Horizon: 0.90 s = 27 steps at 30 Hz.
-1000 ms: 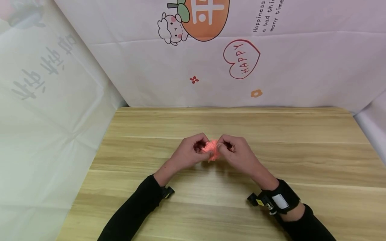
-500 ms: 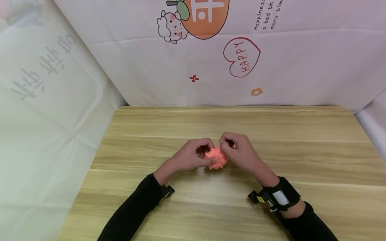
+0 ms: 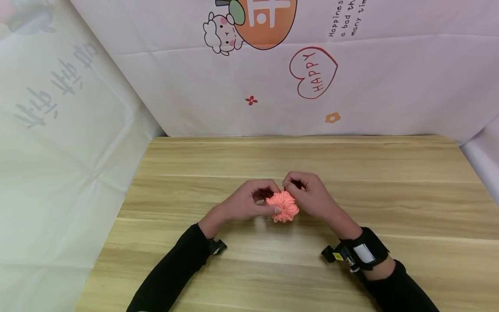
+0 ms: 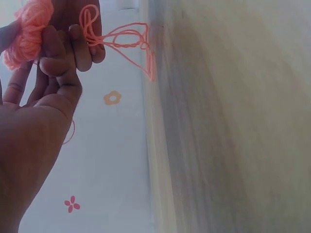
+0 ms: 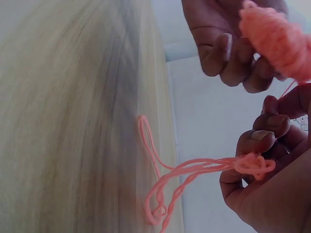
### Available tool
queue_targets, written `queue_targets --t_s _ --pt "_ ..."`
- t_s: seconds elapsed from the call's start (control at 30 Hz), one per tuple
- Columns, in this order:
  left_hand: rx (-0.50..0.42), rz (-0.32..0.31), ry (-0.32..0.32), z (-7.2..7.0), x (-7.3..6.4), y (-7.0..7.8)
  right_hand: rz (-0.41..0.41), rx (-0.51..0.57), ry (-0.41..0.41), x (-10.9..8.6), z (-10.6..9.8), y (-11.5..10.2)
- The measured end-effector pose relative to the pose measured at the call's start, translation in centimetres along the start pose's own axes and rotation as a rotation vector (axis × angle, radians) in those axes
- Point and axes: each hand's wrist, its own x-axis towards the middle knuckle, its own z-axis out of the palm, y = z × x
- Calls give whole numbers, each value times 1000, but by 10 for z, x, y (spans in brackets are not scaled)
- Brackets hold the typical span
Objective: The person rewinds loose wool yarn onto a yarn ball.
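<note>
A round bundle of coral yarn is held between the thumb and fingers of my left hand above the middle of the table. Close by on its far right side, my right hand pinches a thin strand that runs to the bundle. In the right wrist view, the curled lower fingers of that hand also hold a loose tail of yarn, whose loops dangle below it. The wound bundle shows there beside the curled fingers of my left hand.
The wood-grain table spreads around both hands. A white printed cloth hangs behind its far edge, and another pale cloth covers the left side. Black wrist straps with small cameras sit on the forearms, as on the right strap.
The yarn bundle has moved slightly right and toward me, and its round looped face now shows more fully. My right hand has risen a little from it, drawing the strand.
</note>
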Motion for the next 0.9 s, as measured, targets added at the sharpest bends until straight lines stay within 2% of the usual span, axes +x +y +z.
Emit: queue_targets --t_s 0.2,0.37,0.43,0.63,0.9 --pt "-97 43 56 -3 -2 -17 14 -9 -1 0 1 -1" --pt "-168 67 123 -4 -2 -18 36 28 -24 -1 1 0" --pt "-183 84 161 -4 -2 -18 45 42 -27 -1 3 7" --pt "-157 99 308 -6 -1 -17 50 8 2 -1 11 34" --pt "-99 73 475 -8 1 -18 -10 -46 -50 -1 15 33"
